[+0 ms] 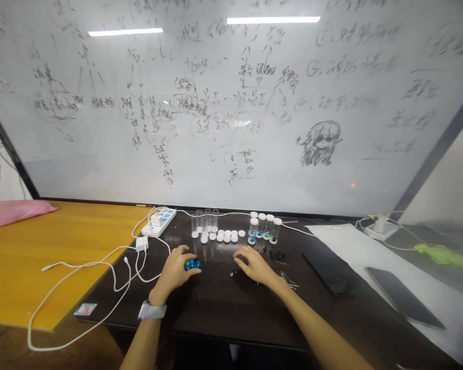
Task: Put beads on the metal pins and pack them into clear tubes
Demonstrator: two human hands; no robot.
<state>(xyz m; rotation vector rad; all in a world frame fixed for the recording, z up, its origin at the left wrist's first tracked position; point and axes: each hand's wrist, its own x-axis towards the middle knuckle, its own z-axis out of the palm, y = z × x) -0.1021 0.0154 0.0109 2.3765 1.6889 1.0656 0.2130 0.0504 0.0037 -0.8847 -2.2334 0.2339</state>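
Observation:
My left hand (174, 273) rests over the dark table, thumb and fingers apart in a curve around several shiny blue and green balls (192, 264). Whether its fingers touch the balls I cannot tell. To the right, my right hand (253, 266) hovers low with thumb and forefinger apart and nothing visible between them. Small pale bits (232, 274) lie just left of its thumb. Behind the hands are several white round caps (227, 236). Clear empty tubes (206, 222) stand at the back left; white-capped tubes (268, 226) with coloured balls inside stand at the back right.
A white power strip (165, 221) and looping white cables (96, 264) occupy the left side. Small dark pieces (275, 254) and thin pins (289, 281) lie by my right wrist. Further right are a black phone (327, 270), another dark device (405, 297) and white paper (341, 239). A whiteboard (216, 180) rises behind.

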